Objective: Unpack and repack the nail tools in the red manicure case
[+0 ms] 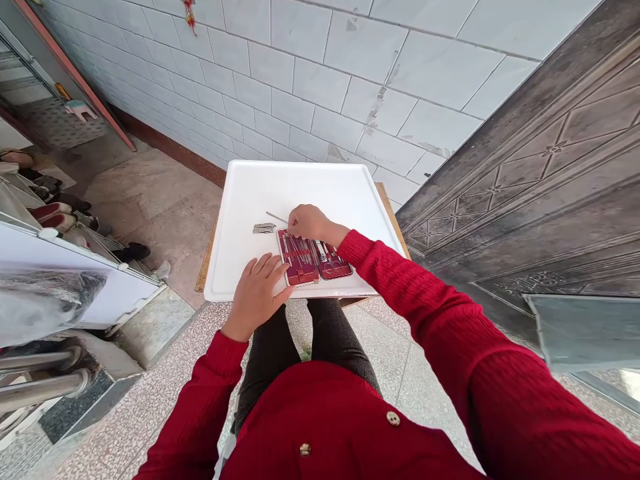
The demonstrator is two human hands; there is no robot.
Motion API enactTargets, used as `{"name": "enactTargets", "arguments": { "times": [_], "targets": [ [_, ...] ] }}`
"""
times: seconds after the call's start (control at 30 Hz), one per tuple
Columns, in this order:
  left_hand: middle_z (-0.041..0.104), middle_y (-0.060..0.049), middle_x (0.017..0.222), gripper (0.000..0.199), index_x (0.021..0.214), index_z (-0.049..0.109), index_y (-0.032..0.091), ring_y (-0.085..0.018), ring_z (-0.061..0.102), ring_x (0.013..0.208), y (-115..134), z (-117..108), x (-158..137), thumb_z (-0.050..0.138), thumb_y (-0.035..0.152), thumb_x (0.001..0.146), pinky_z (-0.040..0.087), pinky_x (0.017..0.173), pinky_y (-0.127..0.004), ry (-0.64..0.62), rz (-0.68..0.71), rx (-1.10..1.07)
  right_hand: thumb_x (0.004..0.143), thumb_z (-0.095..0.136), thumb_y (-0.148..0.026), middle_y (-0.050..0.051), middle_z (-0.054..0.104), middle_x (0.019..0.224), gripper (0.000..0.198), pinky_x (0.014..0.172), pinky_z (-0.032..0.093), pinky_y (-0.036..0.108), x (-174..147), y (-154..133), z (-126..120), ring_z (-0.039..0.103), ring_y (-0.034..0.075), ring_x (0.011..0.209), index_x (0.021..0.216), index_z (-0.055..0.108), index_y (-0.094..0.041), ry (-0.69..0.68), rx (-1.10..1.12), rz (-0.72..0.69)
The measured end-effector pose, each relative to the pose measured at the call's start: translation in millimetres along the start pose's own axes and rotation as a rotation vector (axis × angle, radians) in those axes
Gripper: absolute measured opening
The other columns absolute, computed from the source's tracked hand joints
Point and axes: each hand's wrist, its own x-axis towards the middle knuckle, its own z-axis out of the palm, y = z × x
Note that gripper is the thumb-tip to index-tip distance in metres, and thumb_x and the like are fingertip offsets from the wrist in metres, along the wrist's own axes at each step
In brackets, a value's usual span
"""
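R grip (310, 222) curled abv red case (296, 276), hold unclear; L grip (259, 290) spread at edge.

Wall (270, 73): lt. grey-blue tiles, patchy residue nr. rt.; dk. red-brown baseboard (170, 148). Rt.: grey-brown door (500, 207), embossed pattern. Floor (180, 360): speckled nr., bare/stained farther L. L. side: wht. shoe rack (125, 290) w/ shoes (57, 217); small stool (80, 109) beyond reddish frame (83, 80). Light pale, diffuse.
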Motion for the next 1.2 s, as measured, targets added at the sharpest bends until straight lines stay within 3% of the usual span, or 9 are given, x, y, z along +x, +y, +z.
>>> {"name": "enactTargets", "arguments": {
  "times": [0.13, 0.23, 0.37, 0.5, 0.63, 0.73, 0.9, 1.03, 1.2],
  "targets": [
    [0.063, -0.012, 0.151, 0.043, 0.141, 0.062, 0.024, -0.035, 0.05, 0.148, 0, 1, 0, 0.054, 0.045, 0.105, 0.038, 0.124, -0.058, 0.009, 0.001, 0.009, 0.098, 0.062, -0.026, 0.008, 0.081, 0.086, 0.024, 0.078, 0.055, 0.025, -25, 1, 4, 0.075, 0.019, 0.078, 0.087, 0.08, -0.014, -0.041, -0.059, 0.064],
    [0.062, -0.013, 0.151, 0.043, 0.142, 0.061, 0.021, -0.036, 0.05, 0.148, 0, 1, 0, 0.053, 0.045, 0.106, 0.038, 0.124, -0.058, 0.008, 0.007, 0.016, 0.096, 0.065, -0.029, 0.012, 0.082, 0.098, 0.023, 0.081, 0.057, 0.029, -28, -3, 11, 0.077, 0.025, 0.092, 0.099, 0.081, -0.013, -0.011, -0.162, 0.09],
    [0.062, -0.014, 0.152, 0.044, 0.142, 0.061, 0.02, -0.036, 0.049, 0.148, 0, 1, -1, 0.052, 0.043, 0.106, 0.038, 0.123, -0.059, 0.009, 0.012, 0.025, 0.094, 0.066, -0.025, 0.021, 0.079, 0.114, 0.03, 0.089, 0.058, 0.033, -23, -13, 20, 0.075, 0.033, 0.11, 0.116, 0.079, -0.009, 0.022, -0.264, 0.075],
    [0.062, -0.014, 0.152, 0.043, 0.142, 0.061, 0.021, -0.037, 0.05, 0.148, 1, 1, -1, 0.052, 0.043, 0.107, 0.039, 0.122, -0.059, 0.015, 0.018, 0.027, 0.094, 0.063, -0.016, 0.024, 0.077, 0.12, 0.031, 0.09, 0.059, 0.034, -18, -26, 22, 0.075, 0.034, 0.113, 0.12, 0.077, -0.007, -0.001, -0.304, 0.056],
    [0.063, -0.016, 0.151, 0.043, 0.14, 0.063, 0.018, -0.037, 0.051, 0.148, 1, 3, 0, 0.052, 0.043, 0.107, 0.039, 0.123, -0.058, 0.026, 0.021, 0.033, 0.082, 0.069, -0.006, 0.021, 0.081, 0.099, 0.025, 0.086, 0.061, 0.034, -12, -30, 20, 0.078, 0.033, 0.1, 0.104, 0.08, -0.004, -0.101, -0.264, 0.102],
    [0.063, -0.016, 0.151, 0.044, 0.139, 0.064, 0.017, -0.037, 0.052, 0.147, 0, 4, 0, 0.053, 0.044, 0.107, 0.04, 0.122, -0.058, 0.04, 0.024, 0.033, 0.084, 0.069, -0.011, 0.014, 0.079, 0.079, 0.011, 0.078, 0.061, 0.03, -10, -25, 20, 0.078, 0.026, 0.079, 0.08, 0.078, -0.007, -0.154, -0.079, 0.159],
    [0.064, -0.015, 0.149, 0.042, 0.14, 0.064, 0.018, -0.037, 0.052, 0.146, -1, 7, -1, 0.054, 0.042, 0.106, 0.04, 0.121, -0.058, 0.063, 0.038, 0.028, 0.09, 0.064, -0.014, 0.007, 0.073, 0.063, 0.03, 0.063, 0.057, 0.022, -13, -12, 20, 0.066, 0.014, 0.055, 0.06, 0.067, -0.014, -0.064, 0.228, 0.274],
    [0.064, -0.014, 0.149, 0.042, 0.139, 0.064, 0.018, -0.037, 0.053, 0.145, -2, 7, -1, 0.055, 0.041, 0.106, 0.041, 0.121, -0.058, 0.071, 0.044, 0.021, 0.09, 0.067, -0.018, 0.005, 0.07, 0.059, 0.028, 0.062, 0.056, 0.022, -1, -6, 13, 0.062, 0.012, 0.053, 0.063, 0.069, -0.014, 0.019, 0.309, 0.254],
    [0.065, -0.015, 0.148, 0.041, 0.139, 0.064, 0.017, -0.037, 0.053, 0.145, -1, 6, -1, 0.059, 0.039, 0.104, 0.042, 0.121, -0.059, 0.071, 0.04, 0.026, 0.091, 0.068, -0.017, 0.011, 0.079, 0.08, 0.014, 0.072, 0.058, 0.024, 28, -9, -1, 0.074, 0.019, 0.075, 0.085, 0.078, -0.009, 0.084, 0.139, 0.178]
  ]
}}
